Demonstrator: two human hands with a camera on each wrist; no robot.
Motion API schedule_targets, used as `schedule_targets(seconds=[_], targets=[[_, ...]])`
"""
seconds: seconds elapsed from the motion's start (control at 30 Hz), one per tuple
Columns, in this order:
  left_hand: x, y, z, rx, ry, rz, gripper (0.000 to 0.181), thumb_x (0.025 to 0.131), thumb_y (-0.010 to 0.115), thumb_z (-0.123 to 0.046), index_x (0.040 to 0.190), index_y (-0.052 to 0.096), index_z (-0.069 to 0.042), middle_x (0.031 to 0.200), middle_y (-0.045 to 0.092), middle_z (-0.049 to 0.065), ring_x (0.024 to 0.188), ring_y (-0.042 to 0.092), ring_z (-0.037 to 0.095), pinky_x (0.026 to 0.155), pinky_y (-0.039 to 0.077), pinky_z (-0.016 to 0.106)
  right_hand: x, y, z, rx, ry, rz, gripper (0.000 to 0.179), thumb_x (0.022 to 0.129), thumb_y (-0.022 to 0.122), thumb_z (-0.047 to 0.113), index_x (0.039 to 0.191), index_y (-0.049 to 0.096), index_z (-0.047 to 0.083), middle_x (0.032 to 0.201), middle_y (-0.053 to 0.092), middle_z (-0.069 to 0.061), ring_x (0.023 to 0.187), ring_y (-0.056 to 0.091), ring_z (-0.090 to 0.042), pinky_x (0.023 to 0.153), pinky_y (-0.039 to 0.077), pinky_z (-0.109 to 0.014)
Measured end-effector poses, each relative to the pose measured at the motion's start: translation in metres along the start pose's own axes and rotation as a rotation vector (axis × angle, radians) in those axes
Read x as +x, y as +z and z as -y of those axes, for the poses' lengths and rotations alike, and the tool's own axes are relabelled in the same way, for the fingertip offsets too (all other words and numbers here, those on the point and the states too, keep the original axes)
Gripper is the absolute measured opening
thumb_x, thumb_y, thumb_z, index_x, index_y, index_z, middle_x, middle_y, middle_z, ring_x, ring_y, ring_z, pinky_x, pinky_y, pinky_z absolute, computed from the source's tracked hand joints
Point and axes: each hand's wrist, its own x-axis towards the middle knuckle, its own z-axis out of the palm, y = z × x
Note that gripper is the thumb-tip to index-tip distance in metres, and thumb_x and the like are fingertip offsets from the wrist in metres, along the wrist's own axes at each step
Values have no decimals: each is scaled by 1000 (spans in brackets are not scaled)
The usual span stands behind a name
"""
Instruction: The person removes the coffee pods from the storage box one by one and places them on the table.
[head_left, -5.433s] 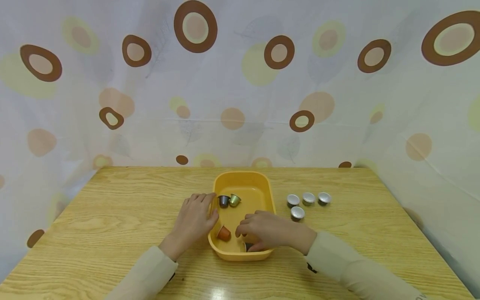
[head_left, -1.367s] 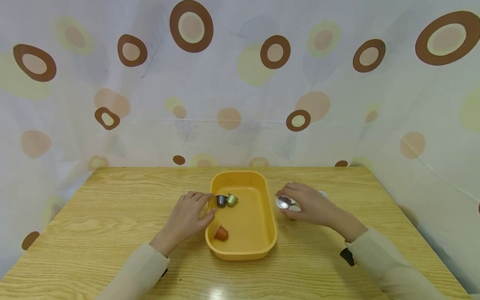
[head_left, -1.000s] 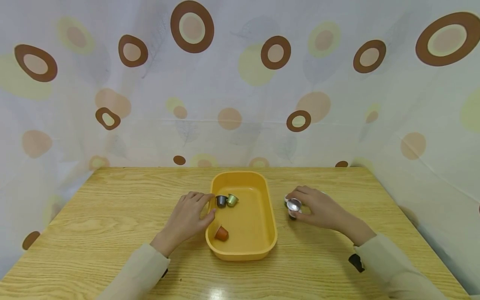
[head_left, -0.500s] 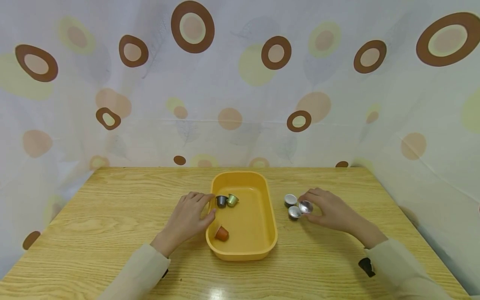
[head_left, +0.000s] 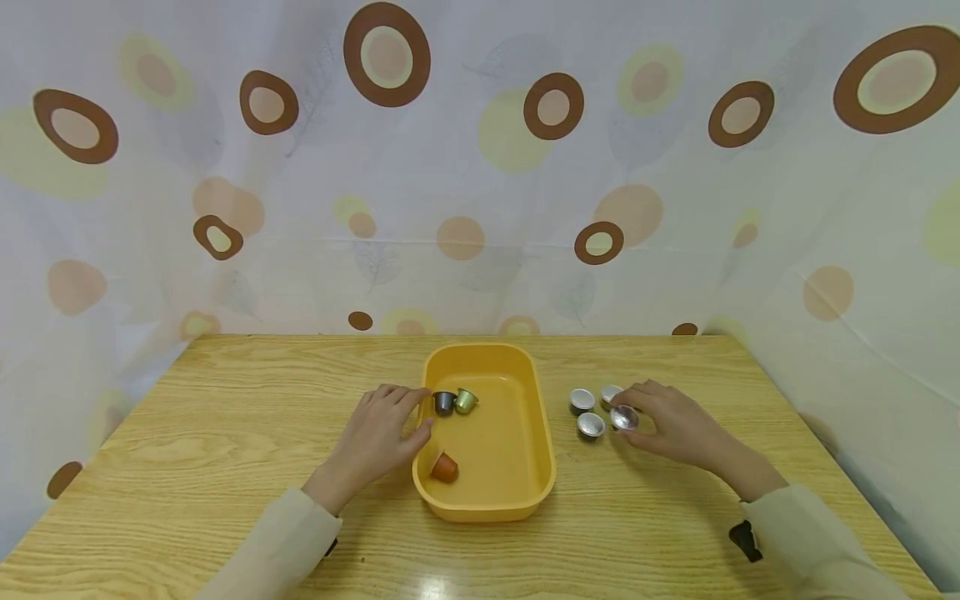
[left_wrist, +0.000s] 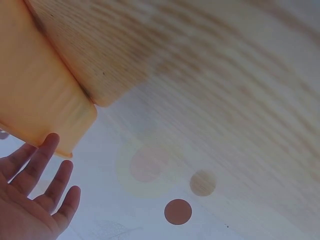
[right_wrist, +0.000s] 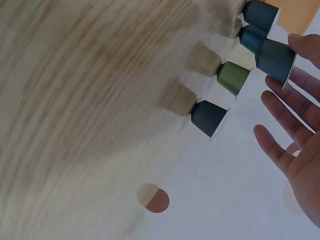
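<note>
My right hand [head_left: 675,423] pinches a dark coffee capsule [right_wrist: 275,61] between thumb and fingers, its silver foil lid facing up. The held capsule is just right of the front standing capsule [head_left: 591,427]. Around it on the table stand a green capsule [right_wrist: 233,78], a teal one [right_wrist: 252,38] and dark ones; in the head view my hand covers some of them. My left hand [head_left: 382,429] touches the left rim of a yellow tray [head_left: 491,510], fingers extended. Inside the tray lie a dark capsule [head_left: 444,404], a light green capsule [head_left: 466,402] and an orange capsule [head_left: 445,467].
The wooden table [head_left: 225,442] reaches back to a patterned curtain [head_left: 465,167], which also hangs along both sides. Capsules on the table stand foil up to the right of the tray, while those in the tray lie tipped.
My right hand has taken the dark capsule from the tray's near right corner, carried it over the table, and shifted right past the standing capsules. My left hand stays at the rim.
</note>
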Motion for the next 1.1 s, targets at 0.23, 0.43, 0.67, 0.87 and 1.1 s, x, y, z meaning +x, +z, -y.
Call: schedule_targets(seconds=[0.23, 0.43, 0.67, 0.87, 1.1], targets=[[0, 0, 0, -3, -2, 0, 37, 87, 55, -33, 119, 59, -15, 106, 65, 0, 101, 56, 22, 90, 43, 41, -2, 6, -6, 18, 22, 53, 36, 74, 73, 18, 106, 63, 5, 100, 64, -5, 87, 60, -20, 72, 50, -37], [0, 0, 0, -1, -3, 1, 37, 87, 55, -33, 119, 59, -15, 106, 65, 0, 102, 55, 21, 90, 43, 41, -4, 10, -8, 3, 29, 59, 38, 73, 74, 19, 106, 62, 5, 99, 63, -4, 87, 59, -20, 72, 49, -41], [0, 0, 0, -4, -5, 8, 37, 87, 55, -33, 119, 59, -15, 107, 65, 0, 102, 55, 22, 90, 43, 40, -4, 14, -10, -11, 51, 71, 38, 74, 73, 21, 107, 62, 6, 99, 63, -3, 89, 59, -20, 73, 48, -43], [0, 1, 1, 4, -3, 9, 37, 87, 54, -34, 119, 59, -15, 107, 65, 0, 102, 55, 21, 90, 43, 40, -4, 17, -11, -30, 48, 64, 39, 74, 73, 23, 107, 62, 7, 98, 63, -1, 90, 58, -19, 72, 47, -41], [0, 2, 2, 2, -2, 3, 37, 87, 54, -34, 119, 59, -15, 108, 65, 0, 102, 55, 21, 90, 43, 40, -4, 19, -12, -42, 30, 50, 39, 75, 72, 25, 108, 62, 6, 98, 63, -1, 90, 58, -19, 72, 47, -40]])
